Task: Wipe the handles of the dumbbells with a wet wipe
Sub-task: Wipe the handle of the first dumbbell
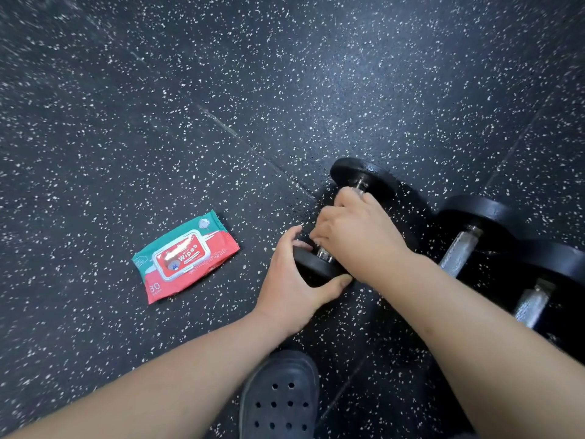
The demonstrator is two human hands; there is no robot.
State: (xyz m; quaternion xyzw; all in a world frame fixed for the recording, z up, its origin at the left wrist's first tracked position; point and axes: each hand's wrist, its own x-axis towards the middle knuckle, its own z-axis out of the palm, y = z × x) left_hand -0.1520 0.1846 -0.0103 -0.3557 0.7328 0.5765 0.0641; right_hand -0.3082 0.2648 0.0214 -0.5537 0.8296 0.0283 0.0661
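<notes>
Head view: open speckled floor (221, 90) extends left and ahead. A wipes pack (186, 256) lies well to the left, and a neighbouring dumbbell (459, 251) lies just to the right. The dumbbell (364, 174) lies on the floor and has black plates and a chrome handle. The left hand (291, 280) grips its near plate. The right hand (354, 229) curls round the handle.

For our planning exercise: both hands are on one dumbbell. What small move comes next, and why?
Probably slide the right hand along the handle toward the far plate: the left hand steadies the near plate, and bare metal shows beyond it.
</notes>
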